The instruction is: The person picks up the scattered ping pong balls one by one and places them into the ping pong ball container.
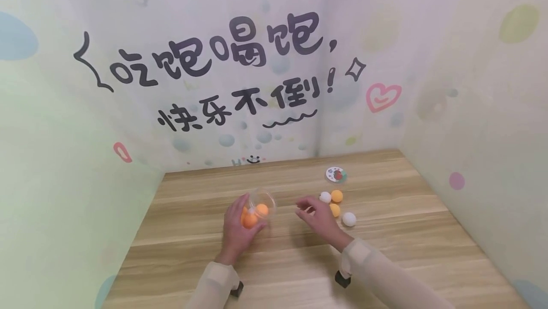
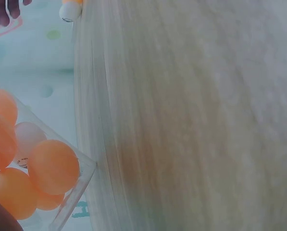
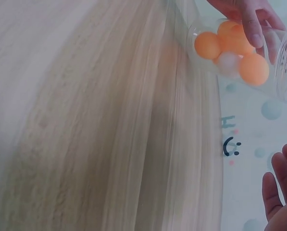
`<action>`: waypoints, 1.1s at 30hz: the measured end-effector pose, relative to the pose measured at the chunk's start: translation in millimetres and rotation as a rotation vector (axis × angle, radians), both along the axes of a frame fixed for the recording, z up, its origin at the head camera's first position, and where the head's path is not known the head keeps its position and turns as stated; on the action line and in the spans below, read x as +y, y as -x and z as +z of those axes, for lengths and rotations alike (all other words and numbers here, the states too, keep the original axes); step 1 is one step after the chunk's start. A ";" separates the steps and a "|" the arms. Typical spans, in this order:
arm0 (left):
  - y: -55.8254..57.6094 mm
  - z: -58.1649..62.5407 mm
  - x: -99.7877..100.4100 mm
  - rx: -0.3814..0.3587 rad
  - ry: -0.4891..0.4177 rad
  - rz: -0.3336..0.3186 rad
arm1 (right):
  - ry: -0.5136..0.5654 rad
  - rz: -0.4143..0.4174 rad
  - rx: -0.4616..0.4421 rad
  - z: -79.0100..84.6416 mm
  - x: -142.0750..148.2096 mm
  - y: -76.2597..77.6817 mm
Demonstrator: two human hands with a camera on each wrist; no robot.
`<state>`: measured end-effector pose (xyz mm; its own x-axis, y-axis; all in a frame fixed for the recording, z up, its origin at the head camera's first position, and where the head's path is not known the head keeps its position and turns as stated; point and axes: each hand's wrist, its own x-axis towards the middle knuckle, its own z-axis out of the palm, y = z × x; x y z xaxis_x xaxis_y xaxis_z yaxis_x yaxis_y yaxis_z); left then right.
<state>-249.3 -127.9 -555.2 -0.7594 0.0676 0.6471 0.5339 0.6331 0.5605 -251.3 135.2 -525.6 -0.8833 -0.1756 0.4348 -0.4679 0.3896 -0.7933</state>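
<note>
My left hand grips a clear plastic jar from its left side, thumb in front. Inside the jar lie several orange table tennis balls and a white one; the right wrist view shows the jar's ridged mouth uncovered. My right hand hovers between the jar and the loose balls, fingers loosely bent and holding nothing. Just beyond and beside it on the table are two orange balls and two white balls; the hand partly covers some of them.
A round printed disc, perhaps a lid, lies farther back on the wood-grain table. Lettered fabric walls enclose the table at the back and both sides. Each wrist carries a small black device.
</note>
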 end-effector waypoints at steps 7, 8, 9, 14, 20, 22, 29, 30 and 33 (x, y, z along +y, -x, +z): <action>-0.6 0.5 -0.5 0.040 0.002 -0.012 | -0.035 -0.050 -0.026 -9.1 13.6 2.2; -0.8 0.7 -0.6 0.044 -0.003 -0.017 | -0.034 -0.052 -0.029 -10.0 15.3 2.2; -1.0 0.9 -0.7 0.043 -0.009 -0.022 | -0.032 -0.052 -0.026 -10.7 16.9 2.2; -1.6 0.5 -1.1 0.031 -0.008 -0.017 | -0.026 -0.057 -0.013 -12.0 25.5 2.0; -1.6 0.7 -1.9 0.016 -0.003 -0.007 | -0.035 -0.084 -0.021 -15.6 37.2 3.6; -1.4 0.5 -1.6 0.018 -0.008 -0.009 | -0.044 -0.091 -0.019 -15.7 41.3 3.2; -0.5 -0.6 -0.8 0.016 -0.005 -0.009 | -0.087 -0.126 0.009 -16.1 54.9 2.4; -0.6 -0.5 -0.7 0.014 -0.004 -0.008 | -0.087 -0.131 0.012 -16.0 56.7 2.7; -0.8 0.4 -1.0 0.011 -0.005 -0.007 | -0.070 -0.143 -0.009 -16.3 61.1 4.2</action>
<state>-248.5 -128.9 -554.8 -0.7517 0.0698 0.6558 0.5447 0.6263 0.5577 -255.5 196.3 -541.8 -0.9051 -0.0772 0.4181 -0.3969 0.5065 -0.7655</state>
